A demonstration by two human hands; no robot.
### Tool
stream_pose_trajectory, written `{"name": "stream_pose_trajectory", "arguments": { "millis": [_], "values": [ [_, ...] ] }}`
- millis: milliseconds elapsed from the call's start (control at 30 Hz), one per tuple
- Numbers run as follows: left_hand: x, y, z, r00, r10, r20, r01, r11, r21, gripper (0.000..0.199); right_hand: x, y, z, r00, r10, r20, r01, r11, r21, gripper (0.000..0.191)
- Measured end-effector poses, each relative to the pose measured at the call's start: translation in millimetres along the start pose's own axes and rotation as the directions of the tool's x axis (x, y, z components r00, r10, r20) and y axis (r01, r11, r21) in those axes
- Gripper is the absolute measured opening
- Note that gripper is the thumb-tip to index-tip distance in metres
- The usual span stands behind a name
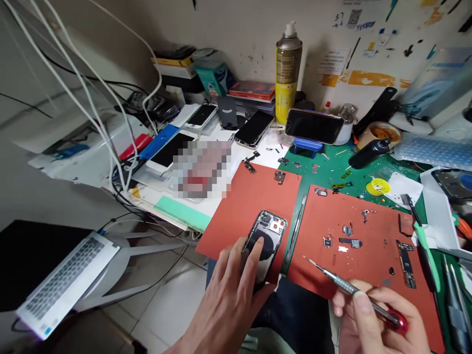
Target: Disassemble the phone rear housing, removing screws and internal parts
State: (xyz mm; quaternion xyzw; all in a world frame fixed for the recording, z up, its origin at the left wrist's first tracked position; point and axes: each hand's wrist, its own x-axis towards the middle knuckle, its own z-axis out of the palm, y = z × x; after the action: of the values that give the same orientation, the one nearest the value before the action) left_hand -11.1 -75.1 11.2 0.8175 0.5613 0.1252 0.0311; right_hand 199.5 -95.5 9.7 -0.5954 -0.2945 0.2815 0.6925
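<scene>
An opened phone housing [275, 231] lies on the left red mat [224, 226]. My left hand [236, 285] rests over its lower left part, fingers spread on the black round patch and the edge, the thumb at the bottom. In my right hand [372, 314] is a slim metal screwdriver [341, 282] with a red end, its tip pointing up and left above the right red mat [317, 216]. Small phone parts [350, 242] are scattered on that mat, with a long circuit board [406, 263] at its right. Between the mats lies a metal tool [296, 228].
A phone [313, 126] stands on a blue holder [308, 146] at the back, beside a yellow spray can [286, 98]. Tweezers [457, 309] and a brush [413, 209] lie right. A laptop [70, 275] sits lower left, below hanging white cables [86, 93].
</scene>
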Motion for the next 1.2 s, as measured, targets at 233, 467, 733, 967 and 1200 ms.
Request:
{"name": "stream_pose_trajectory", "arguments": {
  "millis": [233,467,733,967,1200],
  "values": [
    [2.4,-20.4,-17.8,0.997,0.082,0.012,-0.08,0.99,-0.117,0.055,-16.5,13.9,56.1,0.977,-0.204,0.054,0.211,0.961,-0.181,0.023],
    [2.2,-31.5,-13.1,0.997,0.071,-0.024,-0.074,0.977,-0.2,0.053,-3.8,27.4,71.1,0.9,-0.33,0.284,0.418,0.84,-0.346,0.023],
    [3.1,-35.7,-10.8,0.999,0.035,-0.031,-0.042,0.958,-0.285,0.056,-1.1,27.9,77.0,0.896,-0.318,0.31,0.423,0.822,-0.38,0.022],
    [2.0,-34.1,-9.0,0.998,0.026,-0.052,-0.04,0.956,-0.289,0.055,-2.2,28.1,78.1,0.896,-0.323,0.306,0.43,0.806,-0.407,0.023],
    [-0.5,-33.6,-5.0,0.998,0.026,-0.053,-0.039,0.963,-0.268,0.057,-1.8,31.9,76.5,0.898,-0.321,0.302,0.427,0.805,-0.413,0.022]
  ]
}}
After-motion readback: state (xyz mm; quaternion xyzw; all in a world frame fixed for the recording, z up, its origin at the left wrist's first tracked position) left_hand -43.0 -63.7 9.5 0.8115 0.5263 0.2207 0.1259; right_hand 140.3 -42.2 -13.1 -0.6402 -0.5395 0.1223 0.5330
